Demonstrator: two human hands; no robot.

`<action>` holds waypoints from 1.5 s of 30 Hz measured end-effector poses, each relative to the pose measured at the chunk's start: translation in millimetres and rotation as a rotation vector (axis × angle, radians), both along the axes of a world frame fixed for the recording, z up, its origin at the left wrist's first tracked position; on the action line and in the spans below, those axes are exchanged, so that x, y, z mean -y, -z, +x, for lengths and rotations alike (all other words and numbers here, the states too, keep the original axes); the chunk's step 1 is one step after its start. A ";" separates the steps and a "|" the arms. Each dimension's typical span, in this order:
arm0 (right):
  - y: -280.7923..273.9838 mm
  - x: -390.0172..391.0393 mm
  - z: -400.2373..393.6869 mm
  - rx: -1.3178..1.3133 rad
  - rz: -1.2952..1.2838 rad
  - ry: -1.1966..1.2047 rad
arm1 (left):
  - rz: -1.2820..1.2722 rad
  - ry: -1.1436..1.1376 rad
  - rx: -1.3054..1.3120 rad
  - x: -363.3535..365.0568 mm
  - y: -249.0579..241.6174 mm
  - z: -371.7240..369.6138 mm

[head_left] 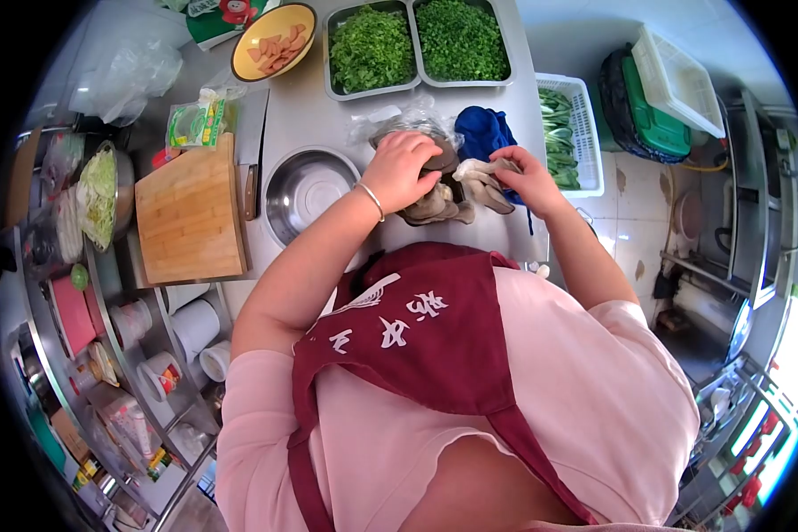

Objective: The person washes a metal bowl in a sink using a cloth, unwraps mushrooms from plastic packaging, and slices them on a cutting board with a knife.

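Overhead view of a steel counter (505, 133) with both hands at work on a heap of pale grey-brown oyster mushrooms (439, 206). Left hand (401, 168), bracelet at the wrist, curled palm-down over the heap and the dark container beneath it, fingers closed on the mushrooms. Right hand (525, 177) pinching a separate mushroom piece (483, 182) between thumb and fingertips, just beside the heap and in front of a blue cloth (483, 131). Crumpled clear plastic wrap (403, 120) behind the left hand, touching the heap. Empty steel bowl (309, 191) near the left wrist; wooden cutting board (191, 208) further left, a cleaver (253, 151) lying between board and bowl. Two steel trays of chopped greens (417, 44) at the far edge, a yellow bowl of sliced sausage (275, 40) beside them, a white basket of leafy greens (566, 133) to the right. Probable hazards: brittle caps crumbling instead of tearing in clean strips under too firm a grip; torn pieces sliding off the near counter edge, the heap being close to the apron (417, 337); loose wrap catching among the pieces and ending up mixed in; the blue cloth brushing the food, so close behind the right hand.
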State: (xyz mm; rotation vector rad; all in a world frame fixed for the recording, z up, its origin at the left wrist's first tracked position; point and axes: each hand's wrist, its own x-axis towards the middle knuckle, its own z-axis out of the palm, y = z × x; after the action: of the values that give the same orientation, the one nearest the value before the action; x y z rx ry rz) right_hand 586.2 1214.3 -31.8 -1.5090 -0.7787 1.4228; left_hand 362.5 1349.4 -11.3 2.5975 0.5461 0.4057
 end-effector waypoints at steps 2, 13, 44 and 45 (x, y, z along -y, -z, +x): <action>-20.8 -2.7 -3.9 0.032 0.051 0.043 | -0.001 -0.023 0.063 2.4 -10.6 2.6; -69.9 -36.7 -75.9 -0.623 0.081 0.141 | -1.257 -0.365 0.592 15.8 -40.8 -28.5; -108.2 -81.2 -137.3 -0.297 0.223 -0.342 | 0.440 -0.457 0.424 37.2 -116.7 -120.9; -109.9 -80.5 -138.9 -0.320 0.252 -0.310 | 0.100 -0.537 0.509 37.7 -103.3 -127.6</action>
State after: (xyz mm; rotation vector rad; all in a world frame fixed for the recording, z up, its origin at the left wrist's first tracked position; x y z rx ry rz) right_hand 447.3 1294.8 78.1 -0.9677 -0.9761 1.6707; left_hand 234.9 1311.7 92.0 2.2656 1.0431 1.2480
